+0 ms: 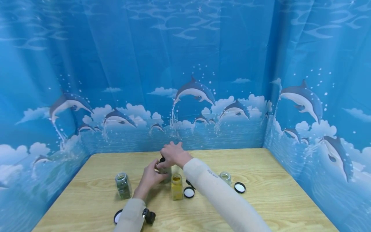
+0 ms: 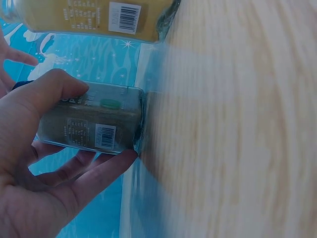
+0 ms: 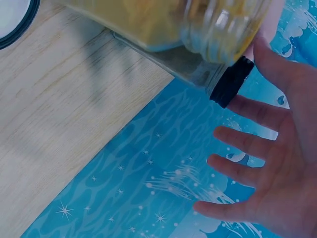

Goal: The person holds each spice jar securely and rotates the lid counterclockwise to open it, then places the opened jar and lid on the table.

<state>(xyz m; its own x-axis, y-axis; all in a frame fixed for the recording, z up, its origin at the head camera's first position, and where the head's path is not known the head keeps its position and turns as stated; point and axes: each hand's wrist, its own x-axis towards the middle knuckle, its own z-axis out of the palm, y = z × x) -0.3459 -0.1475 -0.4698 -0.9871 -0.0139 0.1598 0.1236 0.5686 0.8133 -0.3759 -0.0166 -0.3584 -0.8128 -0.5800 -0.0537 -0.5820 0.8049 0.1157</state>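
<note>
A square glass spice jar (image 2: 91, 121) with greyish contents stands at the back middle of the table, its black lid (image 3: 232, 82) on top. My left hand (image 1: 151, 176) grips the jar's body, thumb on one side and fingers on the other. Over the lid, my right hand (image 1: 173, 154) pinches its edge between thumb and index finger, while the other fingers stretch out loosely. Just in front and to the right is a lidless jar of yellow powder (image 1: 176, 188). It partly covers the held jar in the right wrist view.
On the left stands an uncapped jar of dark green flakes (image 1: 123, 187). Another uncapped glass jar (image 1: 225, 178) is partly hidden behind my right forearm. Black lids lie white side up: one by the yellow jar (image 1: 189, 192), one at right (image 1: 240, 187), one beside my left sleeve (image 1: 117, 216).
</note>
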